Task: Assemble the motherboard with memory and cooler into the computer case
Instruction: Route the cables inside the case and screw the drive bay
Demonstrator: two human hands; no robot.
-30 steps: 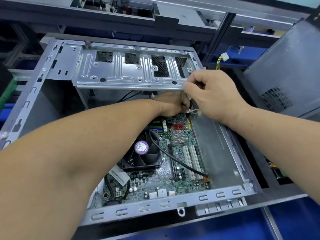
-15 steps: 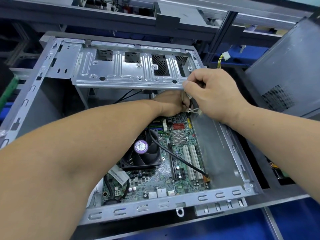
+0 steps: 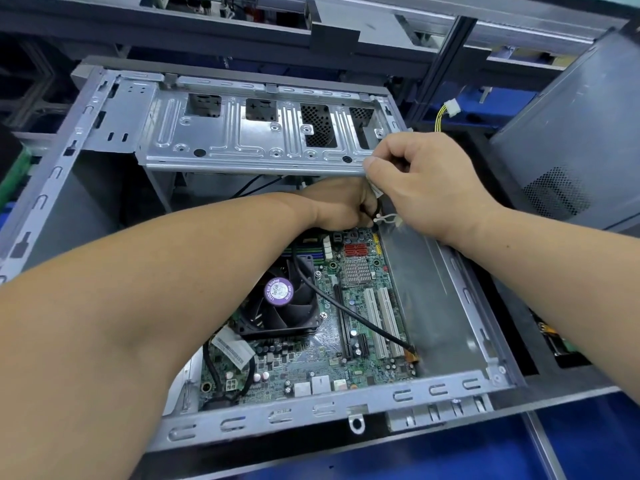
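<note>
Nearest the viewer, the front rail of the computer case (image 3: pixel 346 400) lies across the desk (image 3: pixel 588 445), the case on its side and open upward so both hands can reach in from above. Inside it sits the motherboard (image 3: pixel 346 348), flat on the case floor, with the cooler (image 3: pixel 280 306) mounted over its left part, its fan and purple label facing up. A black cable (image 3: pixel 346 308) runs from beside the fan across the white slots (image 3: pixel 381 320) to the board's lower right edge, where it looks plugged in. What may be memory sticks show just beyond the fan, half hidden under the left wrist, so I cannot say they are seated. Farther in, the left hand (image 3: pixel 341 202) is curled round a bundle of black wires at the board's far edge, likely holding them steady. The right hand (image 3: pixel 426 181), just beside it, pinches a small white connector or tie (image 3: pixel 386 219) with thumb and forefinger, probably to route or fasten that bundle clear of the fan. Behind the hands the drive cage (image 3: pixel 256 143) spans the case, with nothing mounted in it. Beyond, a yellow-wired plug (image 3: pixel 450 109) hangs loose outside the case.
</note>
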